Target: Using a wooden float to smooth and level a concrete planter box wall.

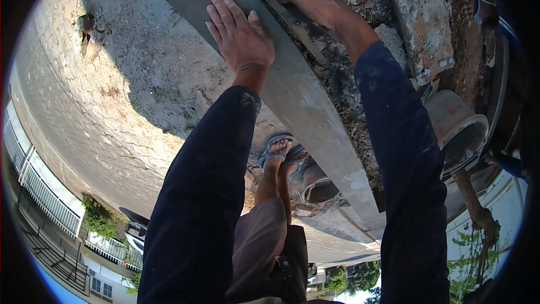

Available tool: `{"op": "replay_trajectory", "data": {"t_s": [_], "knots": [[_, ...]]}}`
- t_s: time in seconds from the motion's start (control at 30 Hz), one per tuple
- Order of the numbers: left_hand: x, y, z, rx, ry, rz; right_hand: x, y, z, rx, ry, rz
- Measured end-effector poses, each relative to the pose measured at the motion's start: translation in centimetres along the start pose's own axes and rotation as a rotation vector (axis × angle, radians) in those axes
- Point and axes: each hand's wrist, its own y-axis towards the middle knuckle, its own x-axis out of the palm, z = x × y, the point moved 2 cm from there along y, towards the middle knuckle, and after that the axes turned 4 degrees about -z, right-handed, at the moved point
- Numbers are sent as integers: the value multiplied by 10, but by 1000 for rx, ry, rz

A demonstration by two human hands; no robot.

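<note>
A long, smooth grey concrete slab (298, 90) runs slantwise from the upper left down to the lower right. My left hand (243, 36) lies flat on its top face, palm down, fingers stretched out. At the slab's right side, my right hand (315, 4) is curled with its fingers pointing left. It is by the upper end of a narrow, dirt-caked strip (298, 31) that lies along the slab's edge. Most of the right fingers are hidden, and what they hold, if anything, does not show.
Rubble and a broken concrete block (422, 22) lie to the right. Near it, a dusty bucket (458, 126) rests tipped. Another dark bucket (319, 184) stands beside my sandalled feet (278, 147). Paving (112, 129) stretches left toward a white fence (48, 191).
</note>
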Motion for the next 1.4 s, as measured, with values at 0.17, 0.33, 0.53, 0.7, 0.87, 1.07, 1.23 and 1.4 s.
{"op": "replay_trajectory", "data": {"t_s": [0.17, 0.33, 0.53, 0.7, 0.87, 1.07, 1.23, 1.4], "knots": [[-1, 0, -8, 14, 4, 9, 35, -85, 82, 387, -52, -46], [3, -2, 8, 43, 3, 29, 10, -160, 134, 446, 93, -149], [7, -1, -8, 47, 6, 52, 28, -155, 87, 278, 50, -2], [7, -2, -5, 67, 10, 65, 54, -279, 185, 659, -45, -184], [10, 0, -3, 59, 37, 86, 44, -273, 177, 502, 326, 35], [8, -1, -9, 23, 55, 43, 62, -266, 175, 405, 168, 31], [15, -2, 0, 53, 63, 53, 74, -401, 275, 717, 208, -154], [10, 0, -7, 44, 65, 44, 66, -346, 229, 635, 588, -6]]}}
